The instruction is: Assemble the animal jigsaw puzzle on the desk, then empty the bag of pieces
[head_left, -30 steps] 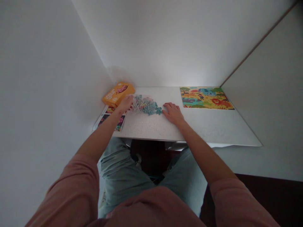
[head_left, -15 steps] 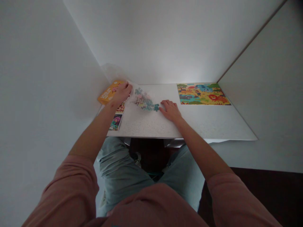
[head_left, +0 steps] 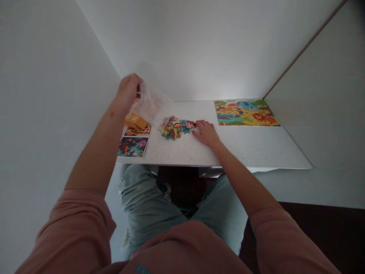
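My left hand (head_left: 131,89) is raised at the table's left side, its fingers closed on a clear plastic bag (head_left: 152,104) that hangs to the right. Below the bag's lower edge, a heap of coloured jigsaw puzzle pieces (head_left: 173,128) lies on the white table. My right hand (head_left: 207,132) rests palm down at the right end of the heap. Its fingers are stretched out, the tips beside or touching the outermost pieces; exact contact I cannot tell.
A puzzle picture of animals (head_left: 246,113) lies flat at the back right of the white table (head_left: 245,148). At the left are an orange box (head_left: 136,121), partly behind my left arm, and a dark flower picture sheet (head_left: 133,147). White walls (head_left: 199,49) stand behind and at both sides.
My left hand has risen up and left with the bag. The puzzle pieces, before inside the bag, now lie in a heap on the table. My right hand has stayed in place.
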The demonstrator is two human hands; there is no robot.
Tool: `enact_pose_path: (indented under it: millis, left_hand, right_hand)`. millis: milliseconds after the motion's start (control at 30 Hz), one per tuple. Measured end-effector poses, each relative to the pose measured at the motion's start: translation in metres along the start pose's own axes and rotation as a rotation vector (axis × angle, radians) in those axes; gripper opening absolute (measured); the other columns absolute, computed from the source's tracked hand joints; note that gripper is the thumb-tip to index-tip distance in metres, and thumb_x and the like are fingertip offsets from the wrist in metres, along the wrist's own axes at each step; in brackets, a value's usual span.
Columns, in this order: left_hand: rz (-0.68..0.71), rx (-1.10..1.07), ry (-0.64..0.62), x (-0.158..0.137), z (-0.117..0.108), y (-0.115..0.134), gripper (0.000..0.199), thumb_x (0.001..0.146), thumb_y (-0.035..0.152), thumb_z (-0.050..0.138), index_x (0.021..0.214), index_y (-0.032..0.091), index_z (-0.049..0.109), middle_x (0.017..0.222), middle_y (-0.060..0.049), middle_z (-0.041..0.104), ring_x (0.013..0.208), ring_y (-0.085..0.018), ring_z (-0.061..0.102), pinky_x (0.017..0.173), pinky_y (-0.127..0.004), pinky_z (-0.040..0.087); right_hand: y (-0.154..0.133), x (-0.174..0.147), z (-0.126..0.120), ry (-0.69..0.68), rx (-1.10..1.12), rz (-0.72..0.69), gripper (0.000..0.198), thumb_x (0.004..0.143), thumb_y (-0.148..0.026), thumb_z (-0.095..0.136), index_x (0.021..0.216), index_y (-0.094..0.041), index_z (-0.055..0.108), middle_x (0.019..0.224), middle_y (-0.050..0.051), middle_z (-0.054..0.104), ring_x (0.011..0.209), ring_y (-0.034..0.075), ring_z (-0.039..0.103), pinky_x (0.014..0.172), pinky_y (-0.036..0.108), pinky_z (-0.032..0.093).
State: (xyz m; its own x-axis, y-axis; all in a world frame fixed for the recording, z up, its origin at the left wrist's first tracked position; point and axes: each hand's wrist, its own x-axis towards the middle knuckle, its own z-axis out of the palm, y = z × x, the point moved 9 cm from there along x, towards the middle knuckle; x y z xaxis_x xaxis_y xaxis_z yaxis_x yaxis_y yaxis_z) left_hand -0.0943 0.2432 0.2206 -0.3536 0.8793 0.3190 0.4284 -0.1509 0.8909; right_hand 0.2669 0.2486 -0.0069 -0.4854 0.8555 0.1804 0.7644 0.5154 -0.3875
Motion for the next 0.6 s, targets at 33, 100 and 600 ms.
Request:
enact_pose_path:
  millis: [33,100,600]
  left_hand:
    - [0.000,-0.002,0.009,0.006,-0.012,-0.002,0.065,0.079,0.080,0.094,0.080,0.037,0.045,0.070,0.002,0.041,0.085,-0.026,0.059,0.077,-0.044,0.049]
    - [0.027,-0.020,0.112,0.018,-0.043,-0.004,0.075,0.064,0.087,0.092,0.079,0.037,0.039,0.068,0.001,0.040,0.091,-0.028,0.068,0.077,-0.045,0.040]
    - [-0.075,0.030,0.299,-0.052,-0.079,-0.106,0.091,0.101,0.123,0.042,0.101,0.031,0.045,0.108,0.000,0.075,0.145,-0.023,0.073,0.120,-0.054,0.058]
  right_hand:
    - [0.000,0.000,0.000,0.003,0.003,-0.003,0.055,0.122,-0.040,0.063,0.172,-0.021,0.074,0.182,0.026,0.076,0.170,0.051,0.067,0.143,0.071,0.052]
    - [0.001,-0.001,0.000,0.009,0.005,-0.008,0.057,0.121,-0.040,0.064,0.173,-0.020,0.074,0.181,0.026,0.076,0.170,0.051,0.067,0.142,0.072,0.053]
    - [0.004,0.000,0.003,-0.010,-0.031,0.005,0.064,0.121,-0.042,0.064,0.177,-0.013,0.072,0.183,0.027,0.074,0.171,0.051,0.068,0.145,0.069,0.053]
